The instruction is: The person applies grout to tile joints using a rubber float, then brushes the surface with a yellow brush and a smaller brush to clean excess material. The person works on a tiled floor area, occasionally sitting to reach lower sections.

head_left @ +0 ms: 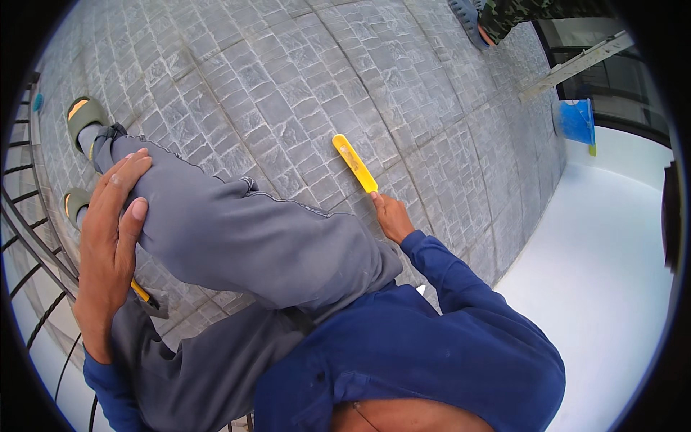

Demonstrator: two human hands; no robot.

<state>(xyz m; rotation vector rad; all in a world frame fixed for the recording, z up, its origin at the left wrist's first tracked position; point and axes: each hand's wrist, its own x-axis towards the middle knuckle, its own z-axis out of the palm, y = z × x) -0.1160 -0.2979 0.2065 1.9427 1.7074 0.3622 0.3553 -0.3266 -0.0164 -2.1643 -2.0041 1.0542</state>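
Observation:
My right hand (pixel 393 217) is closed around the narrow end of a long yellow tool with a rounded tip (pixel 355 164), shaped like a hand brush. A worn, brownish patch runs along its upper face, and no bristles show from here. The tool lies low over the grey paving (pixel 288 93); whether it touches cannot be made out. My left hand (pixel 111 230) rests on my grey-trousered knee, its fingers stretched out and holding nothing. Below that hand, partly hidden by my leg, is a yellow-handled tool (pixel 142 291) beside a flat grey piece.
Black railing bars (pixel 29 237) run along the left. At the right stand a white wall (pixel 597 237), a blue flat object (pixel 574 121) and a pale metal bar (pixel 576 68). Another person's foot in a grey shoe (pixel 469 21) is at the top right.

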